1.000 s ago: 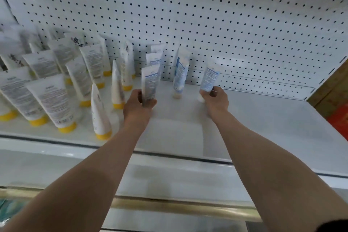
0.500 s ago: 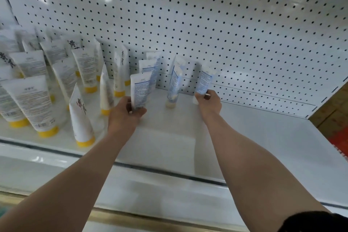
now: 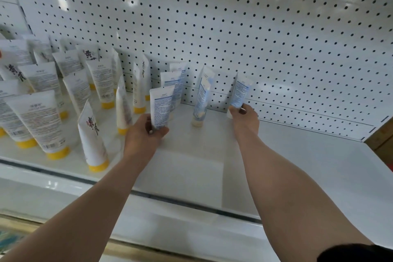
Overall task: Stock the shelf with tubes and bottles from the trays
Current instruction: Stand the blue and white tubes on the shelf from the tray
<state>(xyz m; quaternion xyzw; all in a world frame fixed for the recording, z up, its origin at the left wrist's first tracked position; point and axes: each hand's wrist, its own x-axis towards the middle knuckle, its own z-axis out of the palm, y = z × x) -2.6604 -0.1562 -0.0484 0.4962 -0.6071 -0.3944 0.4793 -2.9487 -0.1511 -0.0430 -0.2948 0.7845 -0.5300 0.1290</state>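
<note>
My left hand point(image 3: 146, 132) grips the lower end of a white and blue tube point(image 3: 161, 105), held upright on the white shelf point(image 3: 297, 166). My right hand point(image 3: 244, 119) holds another white and blue tube point(image 3: 240, 91) by its base, standing near the pegboard back wall. Between the two stands a third blue tube point(image 3: 202, 98) on its cream cap, with a further one close behind it. Two more blue tubes point(image 3: 173, 85) stand behind the left-hand one. The caps of the held tubes are hidden by my fingers.
Several white tubes with yellow caps point(image 3: 91, 138) fill the shelf's left part in rows. A white pegboard point(image 3: 234, 27) closes the back. The shelf's front rail point(image 3: 191, 204) runs below my forearms. A brown surface point(image 3: 382, 142) shows at the far right.
The view has shifted slightly toward the shelf. Both hands keep hold of their tubes at about the same spots on the shelf.
</note>
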